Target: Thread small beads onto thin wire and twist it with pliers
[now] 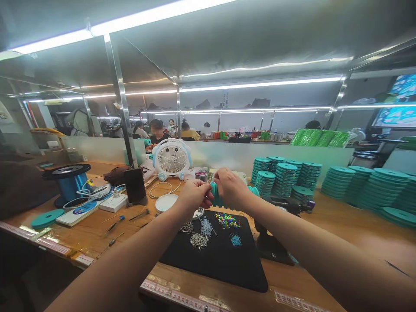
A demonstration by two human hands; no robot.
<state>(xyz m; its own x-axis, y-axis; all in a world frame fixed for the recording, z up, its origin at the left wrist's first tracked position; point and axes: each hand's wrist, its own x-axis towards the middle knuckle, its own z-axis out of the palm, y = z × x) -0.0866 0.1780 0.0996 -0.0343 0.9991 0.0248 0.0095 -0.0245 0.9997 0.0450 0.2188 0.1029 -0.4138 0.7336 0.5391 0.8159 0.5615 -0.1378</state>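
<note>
My left hand [195,195] and my right hand [230,186] are raised close together above the far edge of a black mat [224,264]. The fingers of my left hand are pinched at the left end of a teal ridged spool stack [219,196]; anything small between them is too tiny to make out. My right hand is closed over the top of that stack, which partly hides behind it. Below on the mat are silver pieces [199,241], clear pieces [206,227], multicoloured beads [227,221] and blue pieces [236,240].
Teal spool stacks [286,180] stand at the right. A white fan [172,159], a phone [134,186], a large blue wire reel [71,186], a white dish [166,203] and thin tools [115,223] are at the left. A black device [273,238] stands beside the mat. People sit beyond the divider.
</note>
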